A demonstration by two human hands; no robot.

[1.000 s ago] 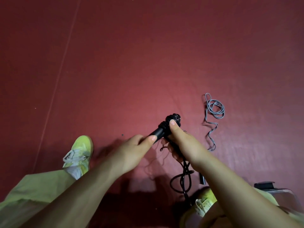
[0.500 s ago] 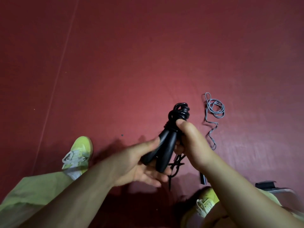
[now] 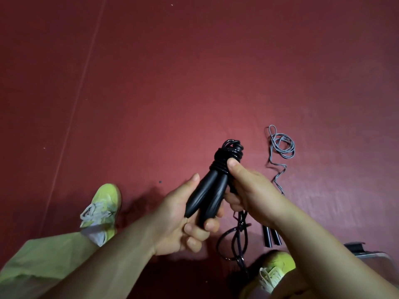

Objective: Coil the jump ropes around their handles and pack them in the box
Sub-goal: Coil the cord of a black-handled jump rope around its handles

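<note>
A black jump rope's two handles (image 3: 207, 195) point down side by side, with black cord (image 3: 228, 152) wound around their upper ends. My left hand (image 3: 179, 221) grips the lower part of the handles. My right hand (image 3: 254, 197) holds the top, thumb pressed on the coil. A loose tail of black cord (image 3: 237, 236) hangs below my right hand to the floor. A grey jump rope (image 3: 280, 147) lies uncoiled on the red floor to the right, its dark handles (image 3: 271, 236) partly hidden by my right forearm.
Red floor (image 3: 194, 83) stretches all around. My two yellow-green shoes sit at the lower left (image 3: 101, 210) and lower right (image 3: 276, 270). A grey box edge with a black part (image 3: 367, 253) shows at the bottom right, mostly hidden by my arm.
The handles swung from lying sideways to pointing down in my left palm, and the bundle rose toward the camera. My left hand shifted from pinching the handle tip to wrapping both handles.
</note>
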